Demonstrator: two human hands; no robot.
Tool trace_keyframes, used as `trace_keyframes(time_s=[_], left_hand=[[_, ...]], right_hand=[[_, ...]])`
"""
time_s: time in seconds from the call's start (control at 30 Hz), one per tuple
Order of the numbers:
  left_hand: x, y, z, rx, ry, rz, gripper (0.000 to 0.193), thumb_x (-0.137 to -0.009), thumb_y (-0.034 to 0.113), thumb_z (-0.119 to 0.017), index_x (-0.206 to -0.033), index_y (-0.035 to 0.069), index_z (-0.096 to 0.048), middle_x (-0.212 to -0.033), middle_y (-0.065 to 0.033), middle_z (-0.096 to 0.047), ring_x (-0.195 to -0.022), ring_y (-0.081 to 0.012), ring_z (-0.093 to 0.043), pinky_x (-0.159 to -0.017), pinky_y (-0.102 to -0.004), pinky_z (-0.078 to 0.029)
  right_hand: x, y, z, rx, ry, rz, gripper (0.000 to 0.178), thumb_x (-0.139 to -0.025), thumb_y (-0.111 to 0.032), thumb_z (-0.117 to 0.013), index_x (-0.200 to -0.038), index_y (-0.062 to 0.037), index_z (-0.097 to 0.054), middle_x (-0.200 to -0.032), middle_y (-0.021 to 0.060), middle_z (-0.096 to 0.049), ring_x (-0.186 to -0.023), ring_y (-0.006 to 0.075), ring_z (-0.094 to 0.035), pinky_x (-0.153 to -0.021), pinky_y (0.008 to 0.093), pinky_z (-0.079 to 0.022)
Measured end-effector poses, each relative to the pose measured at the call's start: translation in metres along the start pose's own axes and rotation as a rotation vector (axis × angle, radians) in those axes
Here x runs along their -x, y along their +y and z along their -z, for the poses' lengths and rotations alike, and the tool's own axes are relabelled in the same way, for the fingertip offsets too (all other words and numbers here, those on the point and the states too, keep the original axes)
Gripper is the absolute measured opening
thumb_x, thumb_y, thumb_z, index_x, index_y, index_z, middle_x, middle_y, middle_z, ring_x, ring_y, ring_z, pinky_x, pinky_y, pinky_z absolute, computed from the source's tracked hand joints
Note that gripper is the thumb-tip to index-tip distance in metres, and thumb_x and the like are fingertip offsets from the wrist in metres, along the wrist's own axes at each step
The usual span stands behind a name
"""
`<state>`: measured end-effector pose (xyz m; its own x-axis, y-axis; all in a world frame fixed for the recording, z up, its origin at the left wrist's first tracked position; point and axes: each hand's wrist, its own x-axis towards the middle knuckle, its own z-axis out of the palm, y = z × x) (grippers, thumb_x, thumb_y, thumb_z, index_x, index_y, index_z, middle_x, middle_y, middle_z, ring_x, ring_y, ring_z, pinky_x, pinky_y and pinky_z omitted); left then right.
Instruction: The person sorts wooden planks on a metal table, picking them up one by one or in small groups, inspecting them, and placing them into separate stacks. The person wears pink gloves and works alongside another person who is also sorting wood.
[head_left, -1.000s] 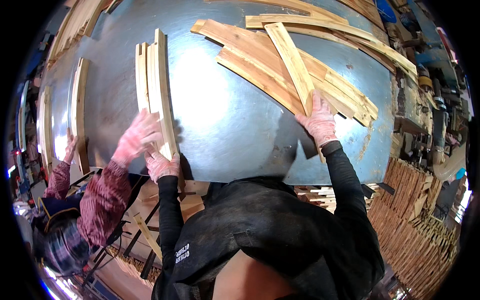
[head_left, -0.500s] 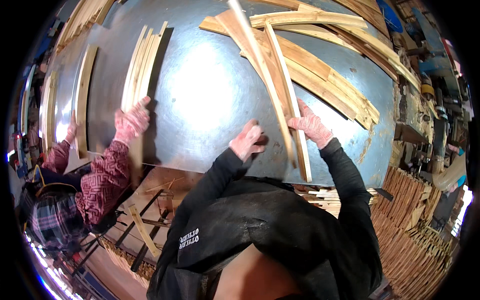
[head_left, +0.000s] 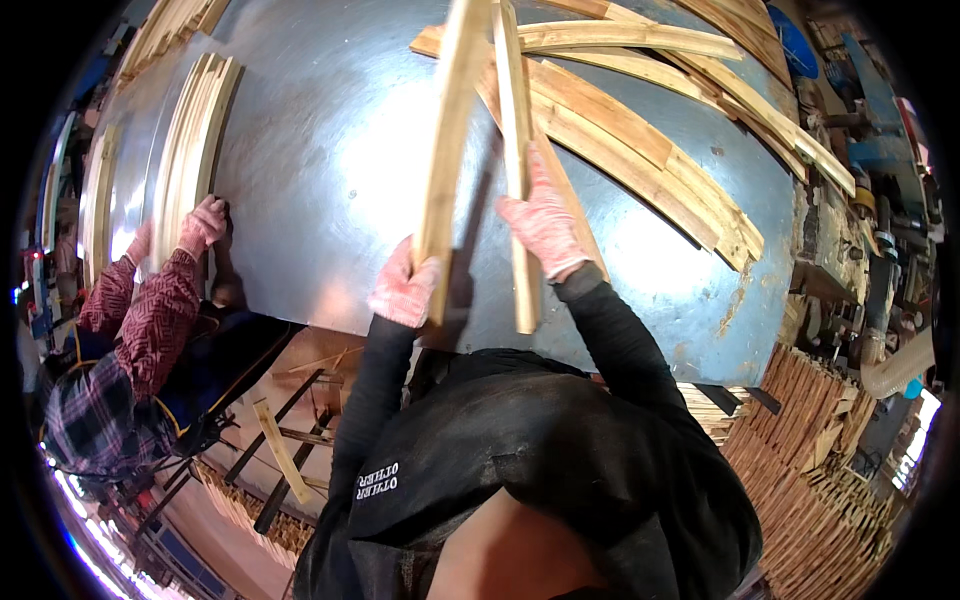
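Observation:
My left hand, in a pink-and-white knit glove, is closed around the near part of a pale wooden strip, whose far end is blurred and runs past the top edge. In the same kind of glove, my right hand grips a second wooden strip just to the right. The two strips stand side by side with a narrow gap between them, over the metal tabletop. Beneath my right hand, a browner board lies slanting on the table.
Curved wooden pieces lie overlapped at the far right. At the left, a co-worker's gloved hands hold a bundle of strips. Stacked slats stand beyond the table's right corner; machinery lines the right side.
My left hand has closed on a strip and swung it left. My right hand has moved left with the other strip. The co-worker's bundle has shifted left against another piece.

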<state>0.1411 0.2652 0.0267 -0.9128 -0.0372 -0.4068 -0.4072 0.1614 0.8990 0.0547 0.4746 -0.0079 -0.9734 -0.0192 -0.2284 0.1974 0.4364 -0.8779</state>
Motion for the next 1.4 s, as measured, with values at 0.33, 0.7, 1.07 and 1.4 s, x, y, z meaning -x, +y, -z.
trace_keyframes(time_s=[0.33, 0.7, 1.07, 1.4], left_hand=[[-0.032, -0.135, -0.042, 0.566, 0.132, 0.121, 0.052, -0.081, -0.002, -0.07, -0.129, 0.001, -0.05, -0.113, -0.0081, -0.063, -0.098, -0.0169, -0.061, -0.085, -0.0306, -0.051], [-0.038, -0.108, -0.071, 0.945, -0.152, 0.067, 0.038, -0.091, 0.021, -0.07, -0.121, 0.003, -0.055, -0.11, -0.0073, -0.062, -0.099, -0.0193, -0.059, -0.091, -0.0337, -0.047], [-0.043, -0.076, -0.079, 0.444, 0.141, 0.335, 0.047, -0.086, 0.019, -0.074, -0.124, -0.001, -0.055, -0.111, -0.0084, -0.064, -0.101, -0.0196, -0.06, -0.092, -0.0328, -0.046], [-0.052, -0.081, -0.086, 0.734, 0.247, 0.367, 0.058, -0.084, 0.033, -0.077, -0.13, 0.004, -0.054, -0.119, -0.0087, -0.062, -0.108, -0.0267, -0.058, -0.096, -0.0434, -0.046]], right_hand=[[-0.007, 0.001, -0.009, 0.793, 0.178, 0.268, 0.088, -0.087, -0.048, -0.063, -0.153, -0.0078, -0.021, -0.151, 0.028, -0.031, -0.136, 0.0426, -0.039, -0.116, 0.0495, -0.025], [0.01, 0.009, -0.015, 0.588, -0.413, 0.112, 0.093, -0.084, -0.046, -0.067, -0.155, -0.0106, -0.017, -0.143, 0.0292, -0.042, -0.133, 0.0433, -0.043, -0.111, 0.047, -0.037], [-0.058, 0.069, 0.177, 0.972, -0.057, 0.238, 0.032, -0.088, -0.018, -0.054, -0.119, -0.0097, -0.054, -0.095, 0.0177, -0.066, -0.084, 0.0362, -0.066, -0.074, 0.0477, -0.054], [-0.077, 0.025, 0.069, 0.821, 0.079, 0.689, 0.073, -0.088, -0.053, -0.057, -0.14, -0.0036, -0.04, -0.127, 0.0223, -0.057, -0.119, 0.0347, -0.055, -0.099, 0.0458, -0.045]])
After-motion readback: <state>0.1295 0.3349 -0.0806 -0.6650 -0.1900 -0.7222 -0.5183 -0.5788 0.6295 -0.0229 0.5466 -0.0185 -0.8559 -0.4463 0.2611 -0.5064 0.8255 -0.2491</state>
